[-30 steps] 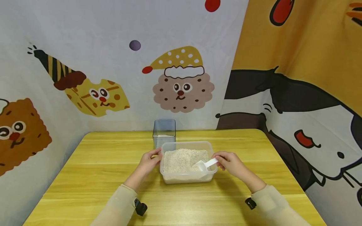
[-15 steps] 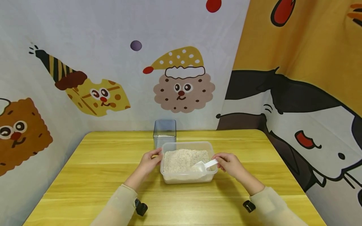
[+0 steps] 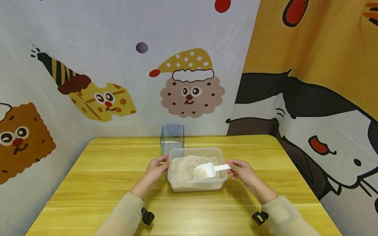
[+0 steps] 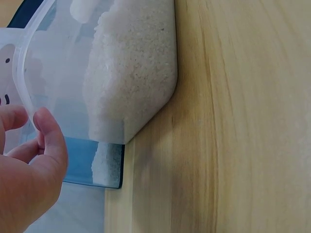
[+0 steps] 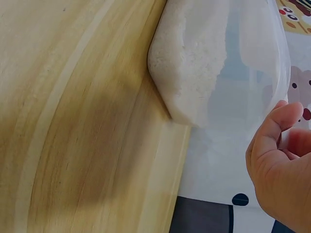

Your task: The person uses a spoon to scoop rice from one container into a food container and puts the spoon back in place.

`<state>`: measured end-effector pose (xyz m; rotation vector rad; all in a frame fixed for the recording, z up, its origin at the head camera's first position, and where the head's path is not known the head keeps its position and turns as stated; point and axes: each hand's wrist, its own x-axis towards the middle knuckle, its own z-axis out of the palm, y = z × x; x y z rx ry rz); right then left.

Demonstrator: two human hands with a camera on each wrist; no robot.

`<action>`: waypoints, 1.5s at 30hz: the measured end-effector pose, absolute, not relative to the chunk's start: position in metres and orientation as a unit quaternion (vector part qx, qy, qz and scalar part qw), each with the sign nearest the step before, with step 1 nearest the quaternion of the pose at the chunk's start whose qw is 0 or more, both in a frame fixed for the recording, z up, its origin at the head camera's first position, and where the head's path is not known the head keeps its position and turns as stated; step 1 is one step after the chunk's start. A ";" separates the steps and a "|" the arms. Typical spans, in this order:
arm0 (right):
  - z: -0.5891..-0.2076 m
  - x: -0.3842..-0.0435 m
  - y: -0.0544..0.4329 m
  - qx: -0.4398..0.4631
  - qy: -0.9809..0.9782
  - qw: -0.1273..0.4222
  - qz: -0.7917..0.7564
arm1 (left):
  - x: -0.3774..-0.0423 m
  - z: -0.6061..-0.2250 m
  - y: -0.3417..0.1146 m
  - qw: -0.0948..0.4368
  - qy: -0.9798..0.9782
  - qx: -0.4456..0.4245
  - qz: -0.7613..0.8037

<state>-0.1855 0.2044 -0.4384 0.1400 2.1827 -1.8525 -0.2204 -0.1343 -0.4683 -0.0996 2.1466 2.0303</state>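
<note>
A clear plastic tub (image 3: 196, 187) of rice (image 3: 184, 165) stands on the table. My left hand (image 3: 156, 167) pinches its rim at the left end; in the left wrist view the thumb (image 4: 51, 131) and a finger meet at that rim. By the end of its handle, my right hand (image 3: 242, 172) holds a white scoop (image 3: 210, 169) over the rice. Some rice lies in the scoop's bowl, which faces left. In the right wrist view the curled right hand (image 5: 282, 160) is beside the tub's rim, and the scoop is hidden there.
Behind the tub's left part stands a bluish clear square container (image 3: 172, 137), with some rice in it. The wooden table (image 3: 118, 173) ends against a cartoon-printed cloth (image 3: 118, 65) at the back.
The scoop has come up out of the rice, levelled and turned its bowl left, now with rice in it. My right hand shifted slightly right; my left hand stayed at the rim.
</note>
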 end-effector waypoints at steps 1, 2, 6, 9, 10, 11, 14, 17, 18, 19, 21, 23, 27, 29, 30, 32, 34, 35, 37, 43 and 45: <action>-0.438 -0.186 0.205 0.051 0.752 0.139 -0.643 | -0.220 -0.468 -0.134 0.093 0.724 -0.033 0.683; -0.438 -0.186 0.205 0.054 0.749 0.139 -0.645 | -0.220 -0.468 -0.135 0.093 0.724 -0.033 0.683; -0.438 -0.187 0.206 0.066 0.738 0.137 -0.658 | -0.220 -0.467 -0.135 0.096 0.724 -0.032 0.682; -0.437 -0.188 0.206 0.071 0.732 0.132 -0.664 | -0.219 -0.466 -0.135 0.098 0.725 -0.033 0.681; -0.437 -0.188 0.207 0.077 0.728 0.129 -0.668 | -0.219 -0.466 -0.136 0.099 0.725 -0.032 0.681; -0.437 -0.189 0.207 0.080 0.726 0.128 -0.671 | -0.219 -0.465 -0.136 0.099 0.725 -0.032 0.681; -0.436 -0.189 0.208 0.081 0.721 0.129 -0.676 | -0.219 -0.465 -0.136 0.100 0.726 -0.032 0.680; -0.435 -0.190 0.208 0.086 0.714 0.130 -0.682 | -0.219 -0.465 -0.136 0.099 0.726 -0.033 0.680; -0.434 -0.190 0.208 0.085 0.713 0.131 -0.683 | -0.219 -0.466 -0.136 0.099 0.726 -0.034 0.680; -0.434 -0.190 0.209 0.085 0.712 0.132 -0.685 | -0.219 -0.466 -0.136 0.098 0.726 -0.034 0.680; -0.432 -0.190 0.209 0.086 0.708 0.132 -0.688 | -0.219 -0.467 -0.136 0.098 0.726 -0.035 0.680; -0.432 -0.191 0.209 0.089 0.704 0.130 -0.693 | -0.220 -0.467 -0.136 0.097 0.727 -0.034 0.679; -0.430 -0.193 0.209 0.087 0.696 0.128 -0.701 | -0.220 -0.468 -0.136 0.097 0.726 -0.032 0.680; -0.429 -0.195 0.209 0.087 0.693 0.125 -0.705 | -0.220 -0.469 -0.135 0.096 0.727 -0.030 0.680; -0.428 -0.196 0.209 0.087 0.692 0.124 -0.706 | -0.220 -0.469 -0.135 0.096 0.726 -0.032 0.680; -0.426 -0.198 0.209 0.082 0.693 0.126 -0.705 | -0.220 -0.469 -0.135 0.096 0.726 -0.032 0.680; -0.423 -0.201 0.207 0.084 0.693 0.123 -0.706 | -0.220 -0.469 -0.135 0.095 0.727 -0.033 0.679; -0.422 -0.202 0.207 0.083 0.693 0.122 -0.705 | -0.221 -0.470 -0.135 0.095 0.726 -0.035 0.680; -0.419 -0.205 0.206 0.078 0.695 0.124 -0.704 | -0.221 -0.470 -0.135 0.095 0.726 -0.037 0.680; -0.410 -0.213 0.204 0.080 0.688 0.123 -0.711 | -0.221 -0.472 -0.135 0.095 0.724 -0.039 0.683; -0.408 -0.215 0.203 0.082 0.680 0.121 -0.718 | -0.221 -0.472 -0.135 0.096 0.723 -0.040 0.683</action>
